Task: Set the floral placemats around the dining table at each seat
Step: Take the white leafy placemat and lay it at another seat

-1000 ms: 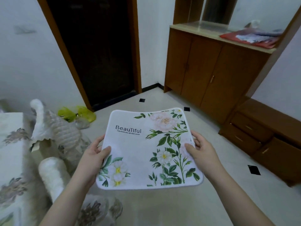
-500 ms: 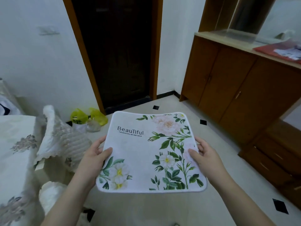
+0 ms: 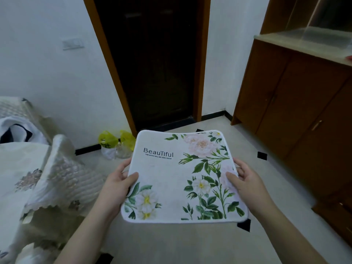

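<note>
While both hands, left (image 3: 114, 185) and right (image 3: 247, 184), keep a thumb-over-edge grip on the white floral fabric placemat (image 3: 179, 180) above the floor, holding it level should ease laying it flat.

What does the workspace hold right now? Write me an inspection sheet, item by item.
Surface: pale tiled floor with small black inset tiles; table with floral cloth at left.
Job's things: one floral placemat, printed "Beautiful", held level in the air.
Clutter: yellow plastic bags by the wall.
Grippers: left hand and right hand each grip a side edge of the placemat, thumbs on top.
Cables: nothing seen.
Surroundings: dark doorway; wooden cabinet at right; quilted chair cover beside the table.
</note>
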Demonstrator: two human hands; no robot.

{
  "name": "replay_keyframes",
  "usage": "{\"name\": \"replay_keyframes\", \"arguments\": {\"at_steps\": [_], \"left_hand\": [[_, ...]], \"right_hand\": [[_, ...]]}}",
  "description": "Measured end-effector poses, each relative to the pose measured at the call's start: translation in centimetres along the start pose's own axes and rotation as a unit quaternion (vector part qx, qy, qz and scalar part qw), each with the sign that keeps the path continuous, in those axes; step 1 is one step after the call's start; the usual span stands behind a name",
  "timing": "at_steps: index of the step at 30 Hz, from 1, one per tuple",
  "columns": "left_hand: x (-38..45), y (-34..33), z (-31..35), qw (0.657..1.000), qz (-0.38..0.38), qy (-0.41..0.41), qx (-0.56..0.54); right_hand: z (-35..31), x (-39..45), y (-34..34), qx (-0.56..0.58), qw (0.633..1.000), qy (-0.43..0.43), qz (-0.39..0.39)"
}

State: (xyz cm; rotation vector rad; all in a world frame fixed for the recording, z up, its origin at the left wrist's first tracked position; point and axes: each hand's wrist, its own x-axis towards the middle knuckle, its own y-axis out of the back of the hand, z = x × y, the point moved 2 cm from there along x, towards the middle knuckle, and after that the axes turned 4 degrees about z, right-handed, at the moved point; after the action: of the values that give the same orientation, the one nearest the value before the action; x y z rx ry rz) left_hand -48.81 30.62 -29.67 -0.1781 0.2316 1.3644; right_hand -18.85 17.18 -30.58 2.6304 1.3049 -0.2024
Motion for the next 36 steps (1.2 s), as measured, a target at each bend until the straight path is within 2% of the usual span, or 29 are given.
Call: {"name": "replay_keyframes", "arguments": {"at_steps": [6, 13, 18, 27, 36], "left_hand": [[2.5, -0.8, 1.0, 0.999, 0.031, -0.003, 0.018], [6.7, 1.8, 0.7, 0.997, 0.083, -0.001, -0.003], [10.9, 5.7, 0.4, 0.993, 0.109, -0.001, -0.038], [19.3, 15.6, 0.7, 0.987, 0.146, -0.002, -0.07], [25.9, 19.6, 2.7, 0.985, 0.149, -0.006, -0.083]], "right_hand": [[-0.8, 4.9, -1.0, 0.02, 0.999, -0.012, -0.04], [-2.0, 9.5, -5.7, 0.01, 0.997, -0.012, -0.081], [-3.5, 13.2, -11.1, -0.03, 0.994, -0.004, -0.109], [-6.1, 19.0, -24.9, -0.051, 0.986, -0.013, -0.161], [-7.8, 24.9, -32.1, -0.053, 0.981, -0.023, -0.187]]}}
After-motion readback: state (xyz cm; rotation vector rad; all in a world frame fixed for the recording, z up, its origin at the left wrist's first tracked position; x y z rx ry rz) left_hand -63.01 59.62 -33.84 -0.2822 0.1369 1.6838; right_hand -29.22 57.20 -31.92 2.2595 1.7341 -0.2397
